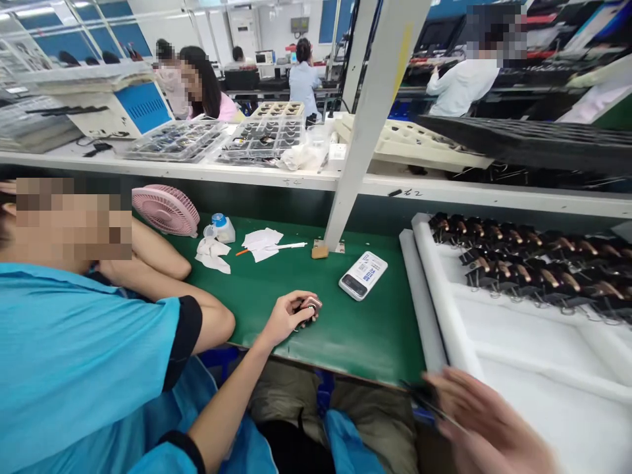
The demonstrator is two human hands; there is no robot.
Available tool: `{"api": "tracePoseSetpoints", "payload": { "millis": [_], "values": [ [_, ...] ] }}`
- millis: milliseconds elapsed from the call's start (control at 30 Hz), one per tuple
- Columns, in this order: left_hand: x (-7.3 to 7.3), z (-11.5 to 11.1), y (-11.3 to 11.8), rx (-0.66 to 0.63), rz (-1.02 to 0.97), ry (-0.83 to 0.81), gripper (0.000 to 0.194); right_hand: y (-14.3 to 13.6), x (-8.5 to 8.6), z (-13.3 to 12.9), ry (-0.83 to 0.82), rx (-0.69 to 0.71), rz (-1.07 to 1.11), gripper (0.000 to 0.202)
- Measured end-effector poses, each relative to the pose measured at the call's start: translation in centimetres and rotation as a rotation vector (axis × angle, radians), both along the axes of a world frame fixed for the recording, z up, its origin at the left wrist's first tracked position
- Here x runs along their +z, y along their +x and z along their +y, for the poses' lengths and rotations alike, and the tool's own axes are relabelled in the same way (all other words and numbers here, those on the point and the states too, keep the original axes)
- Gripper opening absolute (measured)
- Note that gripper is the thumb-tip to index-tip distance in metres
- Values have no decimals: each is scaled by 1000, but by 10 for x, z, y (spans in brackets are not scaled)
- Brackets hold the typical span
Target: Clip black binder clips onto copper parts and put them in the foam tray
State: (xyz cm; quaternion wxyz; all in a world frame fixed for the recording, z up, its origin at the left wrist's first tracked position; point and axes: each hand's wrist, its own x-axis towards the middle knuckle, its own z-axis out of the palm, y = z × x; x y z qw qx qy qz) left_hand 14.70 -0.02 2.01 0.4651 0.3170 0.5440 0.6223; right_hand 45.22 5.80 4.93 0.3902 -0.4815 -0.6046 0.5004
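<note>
My left hand (291,315) is closed around a small copper-brown and black part (310,305), held just over the green mat (340,342). The fingers cover much of that part, so its exact kind is hidden. At the lower right, my right hand (494,415) is smeared by motion. Its fingers are closed on a black binder clip (419,393), blurred, with a thin silvery wire showing. That hand is over the near left edge of a white foam tray (523,329). Rows of copper-brown parts with black binder clips (543,273) fill the tray's far side.
A white phone-like device (364,275) lies on the mat by a tan block (320,252) and a post (363,125). Further left are papers (264,243), a blue-capped bottle (223,228) and a pink fan (165,209). A co-worker's arm (212,316) rests close at left.
</note>
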Motion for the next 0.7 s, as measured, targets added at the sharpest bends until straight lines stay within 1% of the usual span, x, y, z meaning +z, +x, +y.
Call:
{"api": "tracePoseSetpoints", "payload": {
  "millis": [100, 167, 200, 267, 333, 433, 600, 700],
  "values": [
    [-2, -3, 1, 0, -7, 3, 48, -71, -7, 14, -158, 36, 261, 48],
    [-2, -3, 2, 6, 3, 16, 48, -116, -17, 29, -202, 16, 372, 45],
    [-3, -3, 2, 10, 8, 24, 46, -133, -22, 36, -218, 8, 402, 45],
    [-3, -2, 1, 7, 9, 36, 42, -154, -32, 46, -268, -8, 430, 45],
    [-3, -2, 0, -5, -6, 25, 41, -163, -39, 50, -314, -19, 438, 45],
    [-5, -2, -2, -28, -28, -13, 45, -166, -44, 47, -313, -22, 451, 43],
    [-5, -1, -2, -22, -30, -29, 47, -171, -46, 39, -318, 43, 467, 43],
    [-5, 0, -2, -17, -25, -29, 48, -173, -46, 36, -315, 58, 459, 44]
  ]
}}
